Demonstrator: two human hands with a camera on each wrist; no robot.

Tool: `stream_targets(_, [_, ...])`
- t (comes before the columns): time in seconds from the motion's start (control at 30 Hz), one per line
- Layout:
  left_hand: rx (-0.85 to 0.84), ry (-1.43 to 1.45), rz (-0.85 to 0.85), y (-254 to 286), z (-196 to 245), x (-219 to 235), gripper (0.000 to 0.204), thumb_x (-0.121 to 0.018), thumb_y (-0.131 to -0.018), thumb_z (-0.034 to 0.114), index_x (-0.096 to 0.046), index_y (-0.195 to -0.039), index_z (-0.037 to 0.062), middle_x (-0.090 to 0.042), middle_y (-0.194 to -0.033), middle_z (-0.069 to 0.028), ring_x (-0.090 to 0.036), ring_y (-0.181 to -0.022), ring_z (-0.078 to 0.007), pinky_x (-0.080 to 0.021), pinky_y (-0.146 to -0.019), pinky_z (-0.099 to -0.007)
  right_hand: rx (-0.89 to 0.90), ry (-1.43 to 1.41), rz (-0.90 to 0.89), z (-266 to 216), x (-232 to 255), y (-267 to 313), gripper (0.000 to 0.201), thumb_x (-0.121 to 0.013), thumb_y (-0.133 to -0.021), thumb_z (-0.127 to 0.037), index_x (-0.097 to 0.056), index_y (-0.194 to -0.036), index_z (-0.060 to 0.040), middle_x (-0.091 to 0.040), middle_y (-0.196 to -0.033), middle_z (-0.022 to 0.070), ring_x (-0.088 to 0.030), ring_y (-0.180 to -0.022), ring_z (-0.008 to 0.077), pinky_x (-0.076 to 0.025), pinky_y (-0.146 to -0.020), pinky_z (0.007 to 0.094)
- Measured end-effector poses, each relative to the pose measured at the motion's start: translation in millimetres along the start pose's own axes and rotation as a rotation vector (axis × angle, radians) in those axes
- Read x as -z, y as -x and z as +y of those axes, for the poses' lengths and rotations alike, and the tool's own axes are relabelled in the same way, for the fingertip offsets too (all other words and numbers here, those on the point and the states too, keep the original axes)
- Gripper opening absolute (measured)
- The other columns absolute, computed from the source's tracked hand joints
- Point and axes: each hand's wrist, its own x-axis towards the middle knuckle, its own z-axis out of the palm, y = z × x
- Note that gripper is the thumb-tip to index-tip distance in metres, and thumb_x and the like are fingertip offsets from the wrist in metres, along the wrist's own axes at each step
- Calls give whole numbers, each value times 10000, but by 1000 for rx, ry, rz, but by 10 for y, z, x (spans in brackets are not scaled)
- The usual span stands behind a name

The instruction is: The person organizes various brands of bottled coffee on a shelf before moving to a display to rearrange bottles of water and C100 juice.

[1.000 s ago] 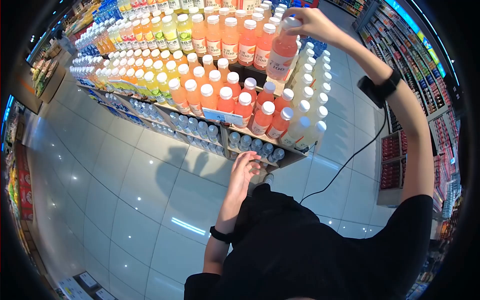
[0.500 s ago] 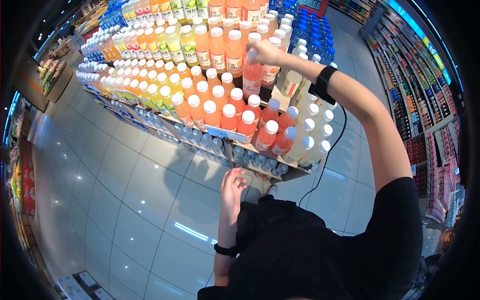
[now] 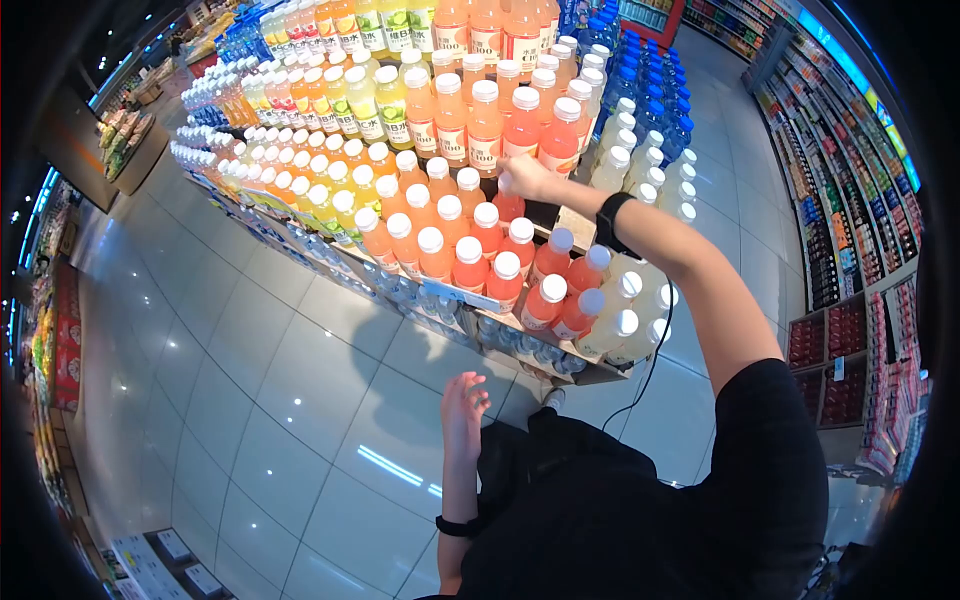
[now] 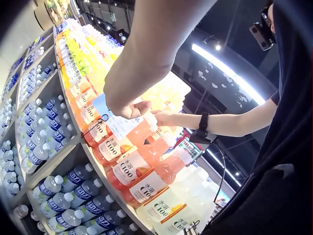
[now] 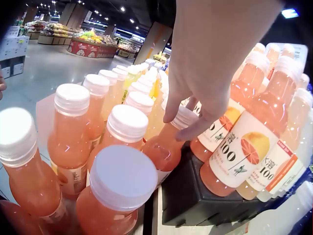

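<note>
My right hand (image 3: 525,178) reaches over the front rows of the drinks display and grips a pink juice bottle by its neck. In the right wrist view, thumb and fingers of the hand (image 5: 200,93) close round the white cap of that juice bottle (image 5: 162,151). It stands upright on the lower tier, between other capped bottles and a black riser (image 5: 188,198). My left hand (image 3: 464,412) hangs in front of the display with loosely bent fingers and holds nothing. The left wrist view shows this hand (image 4: 134,81) overlapping a blue price sign (image 4: 115,120).
Larger pink bottles (image 5: 247,142) stand raised on the riser. Pale bottles (image 3: 610,315) line the display's right corner, and water bottles (image 4: 63,200) fill the shelves underneath. Tiled floor (image 3: 290,420) lies to the left. A black cable (image 3: 655,365) hangs from the right wrist.
My right hand has carried the pink juice bottle from above the upper tier down and left, into the lower tier behind the front rows. The left hand has lowered slightly.
</note>
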Motion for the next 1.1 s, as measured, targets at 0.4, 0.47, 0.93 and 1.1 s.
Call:
stream_targets(0.4, [1, 11, 65, -35, -66, 49, 209, -476, -945, 243, -539, -1040, 68, -581, -981, -57, -520, -794, -129, -444, -692, -269, -15, 8, -39, 18, -145, 7, 372, -719, -652, -116, -585, -981, -7, -657, -880, 172, -647, -854, 308, -521, -762, 390])
stream_targets(0.47, [-1, 9, 60, -47, -81, 59, 208, -477, -945, 243, -539, -1039, 68, -581, -978, -56, -521, -800, -129, -444, -690, -268, 4, 11, -51, 44, -156, 14, 373, -723, -647, -112, -585, -978, -6, -658, -874, 166, -648, -848, 303, -522, -756, 386])
stream_targets(0.93, [24, 0, 74, -119, -107, 57, 206, -481, -941, 243, -541, -1024, 65, -572, -973, -50, -520, -791, -126, -444, -688, -265, 20, -36, -83, 134, -155, 34, 203, -637, -679, -67, -631, -865, 14, -654, -800, 189, -653, -808, 319, -524, -724, 397])
stream_targets(1.1, [22, -8, 80, -148, -105, 91, 211, -483, -939, 248, -543, -1025, 65, -567, -980, -48, -512, -808, -127, -441, -701, -264, 16, -30, -51, 82, -128, 57, 243, -684, -680, -96, -629, -892, 8, -663, -816, 172, -655, -813, 312, -524, -733, 397])
